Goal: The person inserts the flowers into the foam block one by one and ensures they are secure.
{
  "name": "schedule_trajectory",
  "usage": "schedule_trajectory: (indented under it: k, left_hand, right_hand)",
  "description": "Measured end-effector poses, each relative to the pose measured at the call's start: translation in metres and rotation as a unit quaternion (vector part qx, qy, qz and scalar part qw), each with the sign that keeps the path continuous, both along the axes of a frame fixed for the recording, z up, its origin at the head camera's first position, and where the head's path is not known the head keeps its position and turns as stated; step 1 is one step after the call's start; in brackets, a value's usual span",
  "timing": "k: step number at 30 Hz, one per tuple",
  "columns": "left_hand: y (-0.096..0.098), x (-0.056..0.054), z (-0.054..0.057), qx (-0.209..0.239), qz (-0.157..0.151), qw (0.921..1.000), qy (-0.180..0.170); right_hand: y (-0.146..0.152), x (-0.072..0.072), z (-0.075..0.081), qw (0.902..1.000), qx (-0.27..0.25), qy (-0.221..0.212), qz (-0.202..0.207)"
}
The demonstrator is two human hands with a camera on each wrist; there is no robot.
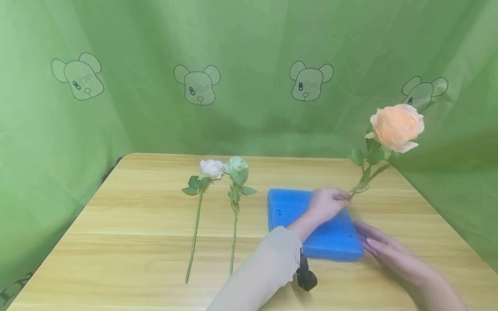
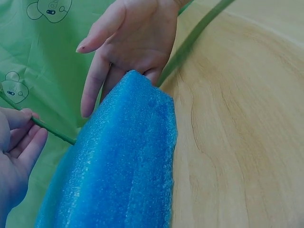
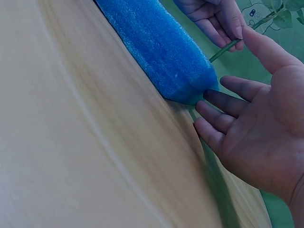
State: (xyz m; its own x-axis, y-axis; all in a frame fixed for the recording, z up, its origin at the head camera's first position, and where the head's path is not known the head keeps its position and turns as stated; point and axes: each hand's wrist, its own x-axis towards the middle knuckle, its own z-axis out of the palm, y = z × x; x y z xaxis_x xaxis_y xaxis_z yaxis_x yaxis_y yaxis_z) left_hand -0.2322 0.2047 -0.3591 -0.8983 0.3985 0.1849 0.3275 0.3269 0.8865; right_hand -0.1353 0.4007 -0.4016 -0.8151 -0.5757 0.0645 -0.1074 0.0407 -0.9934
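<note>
A peach rose [image 1: 398, 127] with green leaves leans up and to the right above a blue foam block [image 1: 330, 242]. My left hand [image 1: 327, 205] pinches its green stem between thumb and fingers. In the left wrist view, the stem [image 2: 54, 132] runs from those fingers down to the foam's top face, where its lower end is hidden. My right hand [image 1: 397, 255] is at the block's right side, fingers extended. Seen from the right wrist, the fingertips [image 3: 209, 95] rest against the foam's corner, palm turned toward it. Small dark holes mark the block's top.
To the left, a white rose [image 1: 212, 168] and a pale green flower [image 1: 236, 166] lie on the wooden table [image 1: 128, 233], stems toward me. A black part [image 1: 306, 276] shows beside my left sleeve. Green cloth [image 1: 249, 125] with bear outlines hangs behind the table.
</note>
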Motion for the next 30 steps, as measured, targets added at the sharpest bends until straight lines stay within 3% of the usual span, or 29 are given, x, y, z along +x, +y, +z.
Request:
schedule_trajectory:
  k: [11, 21, 25, 30]
  left_hand:
    - [-0.003, 0.001, 0.003, -0.005, 0.006, 0.9998, -0.020]
    - [-0.013, 0.002, 0.006, 0.042, 0.018, 0.9981, -0.042]
    - [-0.022, 0.001, 0.008, 0.102, 0.024, 0.9919, -0.072]
    - [-0.038, -0.004, 0.010, 0.164, 0.055, 0.9794, -0.104]
  right_hand:
    - [-0.001, -0.002, 0.004, 0.9999, -0.007, -0.003, 0.012]
    - [0.002, 0.000, 0.000, 1.0000, -0.004, -0.007, 0.001]
    - [0.003, -0.001, -0.001, 0.9998, 0.000, -0.017, -0.008]
    - [0.002, -0.002, -0.002, 0.9998, -0.004, -0.018, -0.006]
